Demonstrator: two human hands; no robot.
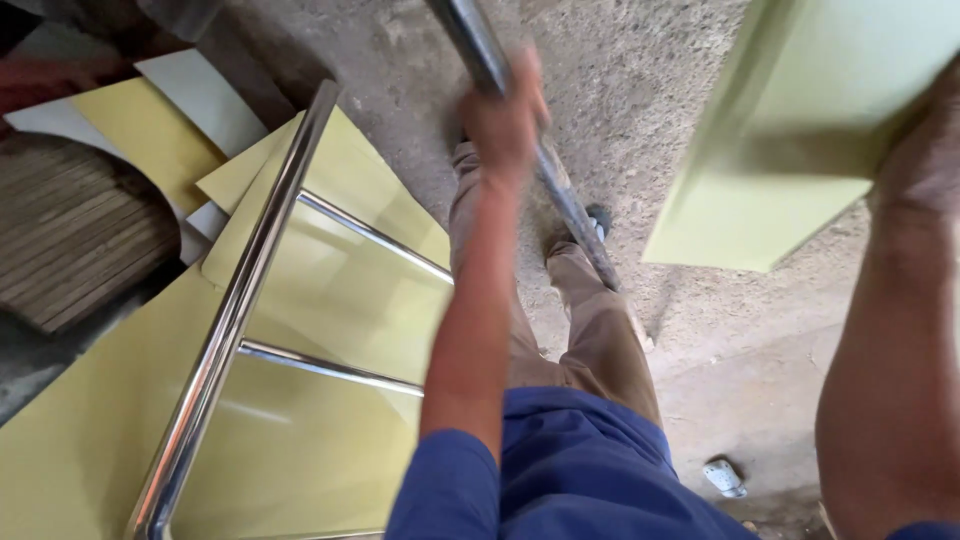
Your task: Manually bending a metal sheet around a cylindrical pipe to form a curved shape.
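- Two hands are seen from above, over a rough concrete floor.
- The left hand is closed around a steel pipe; the pipe is slanted from the top edge down to the floor beside the shoe.
- The right hand is blurred at the right edge, laid against a pale green panel held up off the floor; how the fingers are set cannot be told.
- A chrome frame with two crossbars is laid at the left over yellow sheets.
- Ribbed cardboard is seen at far left.
- A small white object is left on the floor near the bottom.
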